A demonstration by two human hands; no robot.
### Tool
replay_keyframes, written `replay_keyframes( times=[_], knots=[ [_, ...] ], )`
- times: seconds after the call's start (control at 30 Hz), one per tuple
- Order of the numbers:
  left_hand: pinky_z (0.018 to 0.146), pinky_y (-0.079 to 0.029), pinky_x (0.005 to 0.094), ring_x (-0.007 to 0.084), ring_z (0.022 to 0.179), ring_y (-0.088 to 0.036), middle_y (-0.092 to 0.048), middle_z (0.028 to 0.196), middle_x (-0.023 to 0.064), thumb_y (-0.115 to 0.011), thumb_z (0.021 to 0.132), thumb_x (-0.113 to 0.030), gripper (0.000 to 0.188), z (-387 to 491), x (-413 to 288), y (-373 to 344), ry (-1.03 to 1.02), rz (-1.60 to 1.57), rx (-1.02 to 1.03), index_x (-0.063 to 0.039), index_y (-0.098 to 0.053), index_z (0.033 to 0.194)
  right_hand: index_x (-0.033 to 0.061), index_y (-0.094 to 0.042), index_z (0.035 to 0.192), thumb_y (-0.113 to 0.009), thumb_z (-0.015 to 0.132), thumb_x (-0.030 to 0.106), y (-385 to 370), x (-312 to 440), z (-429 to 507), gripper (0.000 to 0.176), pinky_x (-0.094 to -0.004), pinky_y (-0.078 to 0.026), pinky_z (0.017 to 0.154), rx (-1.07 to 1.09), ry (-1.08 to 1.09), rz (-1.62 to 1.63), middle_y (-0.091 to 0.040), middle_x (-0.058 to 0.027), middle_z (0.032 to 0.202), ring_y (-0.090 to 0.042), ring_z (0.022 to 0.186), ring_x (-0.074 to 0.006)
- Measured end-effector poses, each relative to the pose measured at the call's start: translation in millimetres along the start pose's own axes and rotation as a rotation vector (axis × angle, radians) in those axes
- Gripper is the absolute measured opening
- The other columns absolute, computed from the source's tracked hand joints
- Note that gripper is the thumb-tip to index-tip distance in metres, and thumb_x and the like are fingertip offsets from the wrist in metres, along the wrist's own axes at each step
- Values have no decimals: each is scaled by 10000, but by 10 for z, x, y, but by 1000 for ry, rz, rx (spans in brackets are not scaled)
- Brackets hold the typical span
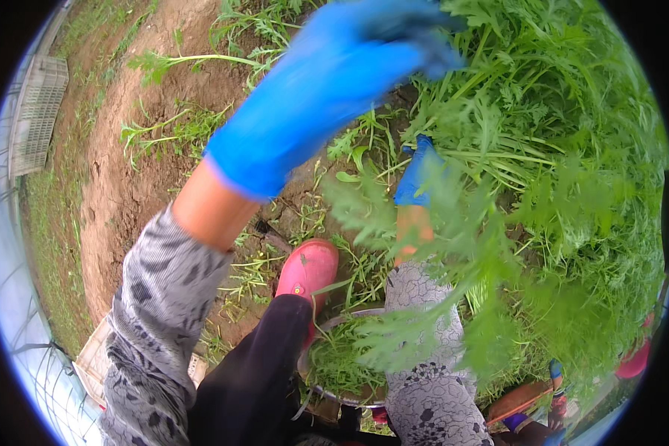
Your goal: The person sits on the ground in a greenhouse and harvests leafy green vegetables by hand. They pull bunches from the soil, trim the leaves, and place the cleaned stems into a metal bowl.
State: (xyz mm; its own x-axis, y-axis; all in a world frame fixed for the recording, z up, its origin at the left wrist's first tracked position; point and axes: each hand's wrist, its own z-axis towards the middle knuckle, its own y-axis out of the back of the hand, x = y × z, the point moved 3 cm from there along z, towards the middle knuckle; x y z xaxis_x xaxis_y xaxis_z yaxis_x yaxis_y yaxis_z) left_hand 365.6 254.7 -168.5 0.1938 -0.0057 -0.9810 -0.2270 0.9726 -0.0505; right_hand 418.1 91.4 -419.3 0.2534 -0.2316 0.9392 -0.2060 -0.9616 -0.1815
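My left hand (362,72), in a blue glove with dark, soiled fingers, reaches across the top of the view beside tall leafy greens (563,72). Motion blur hides whether its fingers hold anything. Lower down, my right hand (419,175), also blue-gloved, grips pale green stems (496,159) near their base. Serrated leaves partly cover that hand and forearm. Blurred foliage (479,279) hangs close to the camera over my right sleeve. Cut or uprooted greens (172,131) lie on the bare soil (114,184) to the left.
A pink rubber boot (309,267) stands among plant scraps. Behind it, a round tub (312,362) contains greens. White plastic crates (38,114) are at the left edge. At lower right, another person's blue-gloved hand (556,368) shows near the plants.
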Motion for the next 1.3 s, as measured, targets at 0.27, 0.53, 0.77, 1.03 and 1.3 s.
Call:
replay_keyframes(
  times=[0.27, 0.53, 0.77, 1.03, 1.3],
  knots=[
    [924, -464, 298, 154, 1020, -617, -668, 1128, 111, -560, 895, -102, 410, -1760, 298, 780, 601, -194, -357, 35, -565, 1281, 12, -629, 1171, -644, 913, 126, -168, 113, 157, 282, -249, -493, 611, 114, 71, -169, -642, -57, 1071, -595, 789, -129],
    [921, -476, 286, 167, 1041, -623, -653, 1179, 122, -552, 886, -54, 396, -2262, 377, 652, 737, -416, -430, 49, -568, 1268, -28, -534, 1264, -557, 967, 132, -209, -437, 234, 339, -350, -502, 903, 76, 202, 227, -629, -158, 1180, -616, 1038, -260],
    [931, -490, 340, 213, 1047, -626, -633, 1212, 157, -537, 885, -17, 399, -2269, 408, 545, 735, -566, -561, 45, -551, 1278, -55, -636, 1034, -671, 884, 216, -171, -563, 582, 312, -346, -490, 740, -125, 345, -393, -654, -132, 1010, -605, 846, -229],
    [899, -479, 289, 169, 1023, -615, -660, 1124, 105, -564, 899, -63, 441, -2172, 377, 279, 699, -643, -402, 48, -512, 1323, 38, -674, 880, -709, 768, 94, 201, 910, -503, 130, -266, -450, 516, 197, -177, -59, -652, -20, 790, -578, 623, -110],
    [912, -472, 286, 166, 1060, -609, -643, 1192, 109, -554, 913, -65, 434, -2040, -207, -224, 525, -671, -115, 39, -510, 1332, -70, -630, 1054, -636, 777, 61, 850, 3379, -1645, 306, -271, -521, 527, 375, -372, 224, -688, -157, 888, -609, 597, -148]
  ],
)
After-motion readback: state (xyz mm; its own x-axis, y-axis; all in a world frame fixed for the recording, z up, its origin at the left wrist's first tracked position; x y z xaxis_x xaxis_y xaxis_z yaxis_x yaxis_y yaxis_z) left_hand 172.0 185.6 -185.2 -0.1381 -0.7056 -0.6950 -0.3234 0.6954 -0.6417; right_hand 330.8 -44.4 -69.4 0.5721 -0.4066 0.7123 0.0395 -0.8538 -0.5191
